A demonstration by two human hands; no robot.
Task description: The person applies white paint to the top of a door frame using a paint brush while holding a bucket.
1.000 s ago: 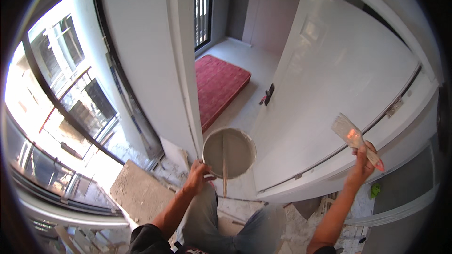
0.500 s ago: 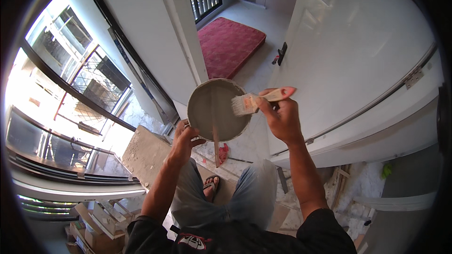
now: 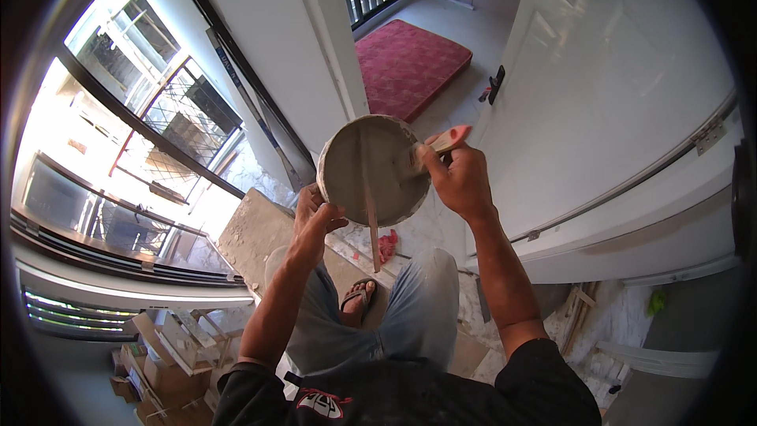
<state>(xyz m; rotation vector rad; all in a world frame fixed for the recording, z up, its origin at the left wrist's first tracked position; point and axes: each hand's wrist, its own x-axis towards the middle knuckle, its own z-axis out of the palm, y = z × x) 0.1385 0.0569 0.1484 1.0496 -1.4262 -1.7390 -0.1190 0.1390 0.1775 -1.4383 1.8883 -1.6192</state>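
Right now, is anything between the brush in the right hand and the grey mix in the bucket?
Nothing visible: the brush, in the right hand, appears to have its bristles in the mix. The stick lies left of it, not between.

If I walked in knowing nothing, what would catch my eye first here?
Probably the red mattress on the floor of the room beyond the doorway, the brightest colour around. Next, front and centre, the round container of grey mixture, gripped at its left by the left hand, while the right hand holds a brush in it.
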